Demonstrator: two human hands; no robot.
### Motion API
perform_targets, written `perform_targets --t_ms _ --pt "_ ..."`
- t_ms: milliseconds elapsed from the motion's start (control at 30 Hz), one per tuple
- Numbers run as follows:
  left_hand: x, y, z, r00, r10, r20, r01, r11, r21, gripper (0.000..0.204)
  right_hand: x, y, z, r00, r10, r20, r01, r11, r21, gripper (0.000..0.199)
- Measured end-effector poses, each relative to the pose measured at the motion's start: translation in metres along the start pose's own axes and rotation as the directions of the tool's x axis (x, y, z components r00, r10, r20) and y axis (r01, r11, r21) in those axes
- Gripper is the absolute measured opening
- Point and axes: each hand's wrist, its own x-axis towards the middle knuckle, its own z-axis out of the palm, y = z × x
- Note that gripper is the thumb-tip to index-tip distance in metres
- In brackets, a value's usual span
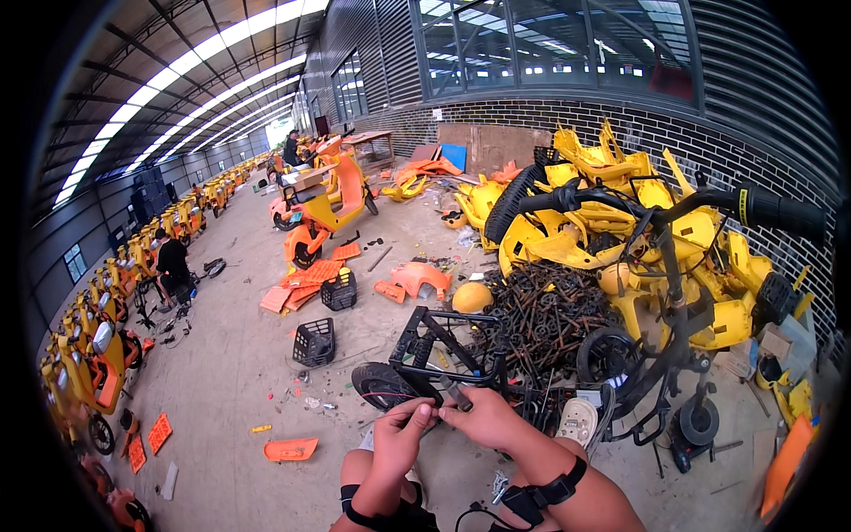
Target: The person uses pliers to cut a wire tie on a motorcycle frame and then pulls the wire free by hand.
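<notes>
My left hand [403, 434] is closed in a pinch beside the lower end of a black scooter frame [422, 344]. Whatever lies between its thumb and finger is too small to make out, though a thin red wire [383, 394] runs close by. Right next to it, my right hand [486, 418] is wrapped round a dark cylindrical tool handle [456, 393], whose working end is hidden. The fingertips of both hands nearly meet. Behind them a small black wheel [370, 379] stands at the frame's end. Black straps cross both my forearms.
Dark metal parts [545, 310] lie heaped beyond the frame, before piled yellow body panels [691, 239]. A stripped scooter with handlebars [674, 266] stands close on the right. Black baskets [314, 342] and orange panels [291, 449] litter the floor. One person [173, 264] crouches by parked scooters at left.
</notes>
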Motion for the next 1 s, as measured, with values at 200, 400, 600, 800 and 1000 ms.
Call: perform_targets --t_ms 200,400,600,800,1000 --pt "0.000 0.000 -0.008 0.984 0.174 -0.022 -0.170 0.977 0.132 0.027 -0.005 -0.015 -0.001 0.995 -0.011 0.100 0.017 0.998 -0.059 0.030" --pt "-0.002 0.017 -0.014 0.999 -0.049 -0.006 0.048 0.998 -0.046 0.028 -0.006 -0.012 0.003 0.994 0.021 0.104 -0.018 0.999 -0.028 0.031" --pt "0.007 0.019 -0.023 0.987 -0.032 -0.156 0.022 0.998 -0.063 0.030 0.006 -0.002 -0.004 0.957 0.286 0.051 -0.242 0.688 0.684 0.025" --pt "0.025 0.013 -0.020 0.995 0.009 -0.103 -0.006 1.000 0.030 0.031 0.017 0.007 -0.056 0.958 0.284 0.033 -0.081 0.159 0.984 0.010" --pt "0.035 0.013 -0.020 0.999 0.031 -0.044 -0.028 0.997 0.069 0.030 0.018 0.006 -0.022 0.954 0.269 0.133 -0.148 0.034 0.988 0.023"
